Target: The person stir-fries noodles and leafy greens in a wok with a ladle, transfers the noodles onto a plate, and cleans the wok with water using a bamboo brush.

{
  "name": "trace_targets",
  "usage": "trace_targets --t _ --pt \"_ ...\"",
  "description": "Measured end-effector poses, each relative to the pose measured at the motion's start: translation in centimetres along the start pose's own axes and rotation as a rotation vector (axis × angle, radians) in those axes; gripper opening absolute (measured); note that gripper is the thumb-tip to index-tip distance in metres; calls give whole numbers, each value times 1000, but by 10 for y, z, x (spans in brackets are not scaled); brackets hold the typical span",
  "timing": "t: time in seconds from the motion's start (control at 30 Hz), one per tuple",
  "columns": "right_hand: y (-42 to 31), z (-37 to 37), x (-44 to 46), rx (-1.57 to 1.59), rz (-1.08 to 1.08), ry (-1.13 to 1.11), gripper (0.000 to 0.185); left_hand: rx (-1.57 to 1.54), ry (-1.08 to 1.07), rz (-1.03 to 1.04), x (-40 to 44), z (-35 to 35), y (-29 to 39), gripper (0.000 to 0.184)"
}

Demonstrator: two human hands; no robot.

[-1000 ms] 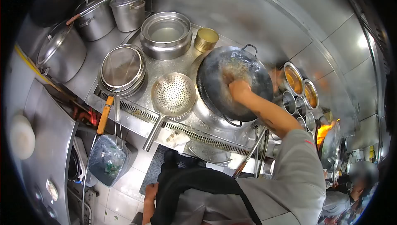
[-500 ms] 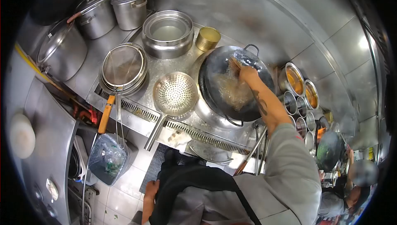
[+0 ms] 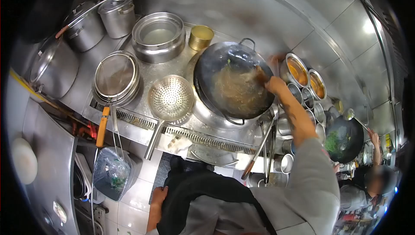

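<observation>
A large black wok [image 3: 212,68] with two loop handles sits on the stove, brownish liquid swirling inside it. At the wok's right inner side is my right hand [image 3: 275,85], closed round a brown brush [image 3: 261,76] that is blurred by motion. My left hand [image 3: 159,195] hangs low beside my apron, away from the stove, and its fingers are curled; whether they hold anything is hidden. Left of the wok a perforated ladle strainer [image 3: 171,98] lies on the steel counter, its handle over the front edge.
Behind stand a wide pot [image 3: 158,45] and a gold tin [image 3: 201,37]. Stacked sieves [image 3: 116,76] are at the left, above a bin [image 3: 113,176]. Bowls of orange sauce [image 3: 297,71] stand right. A co-worker's hand [image 3: 374,138] is near another wok [image 3: 344,140].
My right hand has moved with the brush from the wok's middle to its far side, then to its right side. The view has shifted slightly. The co-worker's wok now shows greens and a ladle.
</observation>
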State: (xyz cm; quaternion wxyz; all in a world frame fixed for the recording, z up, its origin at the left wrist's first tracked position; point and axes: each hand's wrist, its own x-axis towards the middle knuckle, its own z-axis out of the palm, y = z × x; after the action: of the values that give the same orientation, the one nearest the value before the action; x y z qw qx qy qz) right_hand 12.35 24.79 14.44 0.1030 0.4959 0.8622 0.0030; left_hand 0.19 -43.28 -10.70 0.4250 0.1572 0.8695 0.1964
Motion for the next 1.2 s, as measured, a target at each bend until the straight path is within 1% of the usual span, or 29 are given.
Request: trace_targets --t 0.03,0.1,0.13,0.2,0.23,0.27,0.33,0.37,0.4,0.43,0.5,0.57,0.6,0.63,0.67,0.7,0.73,0.77,0.8,0.87,0.93,1.03,1.1,1.13,1.17,1.2 --pt "2 5 11 56 37 70 45 -4 -31 -23 -3 2 3 53" --pt "-8 38 8 66 14 27 46 2 -72 -70 -1 -9 4 53" --pt "-6 42 0 82 -54 -33 47 -44 -36 -76 0 -4 -6 54" --pt "18 26 1 157 30 -121 45 -89 -54 -96 8 14 -34 54" --pt "28 15 8 193 64 -162 44 -118 -57 -108 8 16 -35 54" --pt "31 6 22 136 -16 -82 47 -98 -49 -93 10 19 -36 54" --pt "21 33 36 170 52 82 49 -43 -48 -69 -5 13 -26 54" --pt "15 41 45 193 82 178 50 -94 -54 -89 -6 11 -29 53" --pt "11 46 37 259 -31 20 50 -144 -63 -107 -9 10 -35 52" --pt "11 56 27 227 -11 99 48 -202 -71 -122 -9 11 -38 51" --pt "27 36 14 325 56 -21 52 -249 -50 -129 -18 20 -48 49" --pt "20 48 65 389 20 80 51 -309 -4 -139 -27 29 -53 46" --pt "17 52 89 424 12 128 50 -43 82 -25 -15 49 -82 44" --pt "-6 47 101 476 -47 58 50 -94 88 -54 -21 44 -76 44" --pt "-47 41 102 523 -103 -10 50 -147 92 -81 -29 35 -59 44" --pt "-89 42 88 612 -124 79 46 -200 93 -104 -35 28 -45 44" --pt "-121 31 59 593 -143 26 46 -168 99 -100 -33 29 -44 44" --pt "-141 22 31 597 -95 -47 46 -136 104 -97 -31 30 -46 45" --pt "-145 26 14 532 -193 -10 48 -103 109 -92 -28 29 -47 45" --pt "-123 36 -15 337 -354 -70 48 -149 74 -89 -24 27 -46 47" --pt "-84 39 -33 219 -340 -113 48 -145 54 -92 -21 26 -44 48" --pt "-58 20 6 -77 -213 -96 45 -84 9 -84 -13 23 -37 48" --pt "-63 31 45 133 -102 -54 47 -70 -64 -69 -10 9 -22 49" --pt "-72 28 49 238 -48 -30 48 -42 -58 -38 -11 0 -6 48" --pt "-79 35 41 207 -96 8 47 -58 -61 -38 -9 -1 -6 48" --pt "-90 35 5 174 -134 40 47 -67 -73 -37 -8 0 -9 48"
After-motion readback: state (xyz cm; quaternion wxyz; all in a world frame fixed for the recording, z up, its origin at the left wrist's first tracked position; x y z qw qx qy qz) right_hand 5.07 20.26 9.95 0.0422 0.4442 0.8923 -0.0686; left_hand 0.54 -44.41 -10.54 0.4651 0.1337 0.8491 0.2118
